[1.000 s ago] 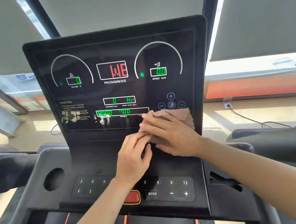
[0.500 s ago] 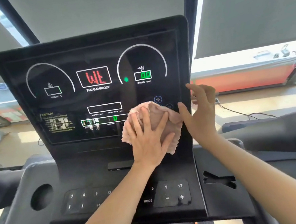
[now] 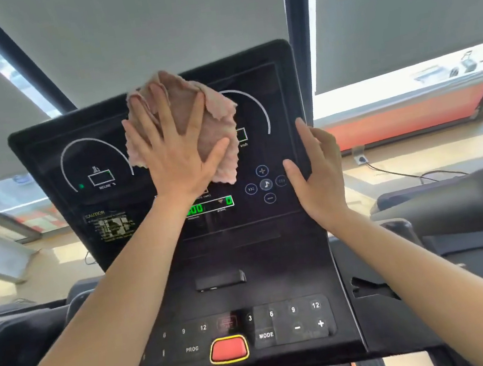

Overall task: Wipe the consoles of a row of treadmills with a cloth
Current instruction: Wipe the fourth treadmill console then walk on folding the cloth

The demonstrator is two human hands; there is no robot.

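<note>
The black treadmill console (image 3: 287, 226) stands upright before me with lit gauges and green digits. A crumpled pink cloth (image 3: 211, 118) lies against the upper middle of its screen. My left hand (image 3: 175, 158) presses flat on the cloth with fingers spread and straight. My right hand (image 3: 318, 171) holds the console's right edge, thumb on the screen face and fingers round the side. The cloth and hand hide the centre display.
Below the screen sit a keypad panel (image 3: 295, 319) and a red stop button (image 3: 228, 349). Another treadmill's black handrail (image 3: 455, 198) lies to the right. Grey window blinds and dark window frames rise behind the console. A cable (image 3: 405, 174) trails on the floor.
My left hand slid the cloth up from the lower right of the screen to its upper middle. My right hand left the cloth and took the console's right edge.
</note>
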